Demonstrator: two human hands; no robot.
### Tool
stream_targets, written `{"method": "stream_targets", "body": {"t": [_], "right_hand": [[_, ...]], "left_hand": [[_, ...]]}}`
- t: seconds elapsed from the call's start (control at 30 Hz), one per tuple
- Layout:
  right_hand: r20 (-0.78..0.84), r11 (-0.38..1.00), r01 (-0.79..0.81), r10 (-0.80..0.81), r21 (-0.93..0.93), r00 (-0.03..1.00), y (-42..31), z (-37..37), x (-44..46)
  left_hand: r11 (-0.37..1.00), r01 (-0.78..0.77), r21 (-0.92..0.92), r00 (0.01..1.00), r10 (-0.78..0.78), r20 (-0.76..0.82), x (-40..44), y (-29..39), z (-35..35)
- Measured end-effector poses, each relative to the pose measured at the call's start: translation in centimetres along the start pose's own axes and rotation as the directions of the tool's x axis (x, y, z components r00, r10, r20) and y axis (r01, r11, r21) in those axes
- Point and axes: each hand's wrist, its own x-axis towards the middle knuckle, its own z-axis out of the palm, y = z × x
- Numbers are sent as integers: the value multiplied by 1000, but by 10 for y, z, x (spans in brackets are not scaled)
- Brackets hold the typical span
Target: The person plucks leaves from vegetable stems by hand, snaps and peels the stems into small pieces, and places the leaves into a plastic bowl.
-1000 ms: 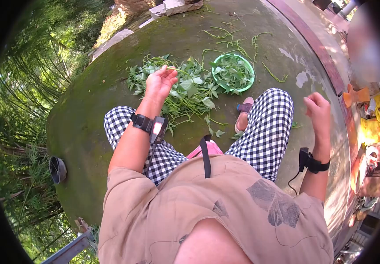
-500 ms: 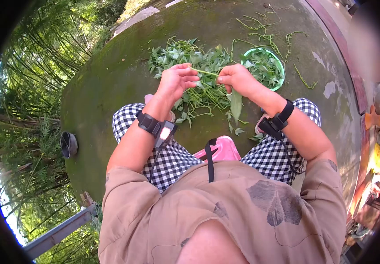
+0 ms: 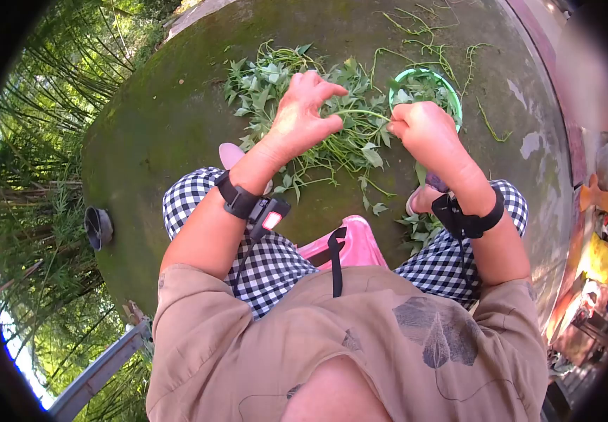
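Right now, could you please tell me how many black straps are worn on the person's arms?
2: the left strap is around the left forearm, the right strap around the right forearm. The shirt sleeves might hide others.

In the upper middle of the frame, the right hand (image 3: 429, 131) pinches a green stem (image 3: 366, 112); the left hand (image 3: 295, 118) spreads thumb and forefinger near its other end. Leafy greens (image 3: 258, 83) lie beyond, beside a green-rimmed container (image 3: 457, 107); a dark pot (image 3: 98, 228) sits at far left.

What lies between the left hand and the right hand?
In the head view, a thin green stem spans the gap, pinched by the right hand and reaching toward the left hand; the leafy pile shows behind it.
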Motion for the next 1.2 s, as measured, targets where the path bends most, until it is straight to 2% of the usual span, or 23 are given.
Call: {"method": "stream_targets", "body": {"t": [0.1, 0.13, 0.23, 0.43, 0.5, 0.63, 0.73, 0.83, 0.97, 1.2], "right_hand": [[-55, 1000, 0, 0, -2, 998, 8, 21, 4], [-43, 1000, 22, -21, 10, 999, 10, 24, 7], [-18, 993, 115, -115, 31, 993, 13, 29, 22], [-99, 960, 266, -257, 91, 961, 19, 31, 38], [-191, 947, 285, -255, 147, 948, 18, 33, 43], [-173, 944, 295, -269, 145, 947, 16, 32, 48], [-178, 950, 273, -247, 148, 953, 14, 41, 51], [-163, 952, 249, -221, 179, 962, 8, 50, 52], [-116, 960, 209, -190, 187, 975, 0, 58, 51], [-73, 963, 181, -170, 199, 983, 16, 66, 54]], "left_hand": [[996, -24, -89, 994, 34, 108, 4, 2, 11], [992, 19, -127, 995, -6, 104, 4, 3, 15], [897, 272, -348, 945, -182, 271, 4, -9, 22], [808, 430, -403, 882, -279, 380, 8, -12, 30], [795, 429, -429, 887, -282, 365, 9, -13, 34], [754, 460, -469, 880, -316, 356, 8, -13, 38], [650, 506, -566, 862, -405, 306, 7, -11, 43], [396, 577, -715, 773, -546, 322, 8, -9, 41], [206, 542, -815, 698, -650, 300, 10, -18, 43], [128, 462, -878, 677, -690, 256, 14, -43, 24]]}}
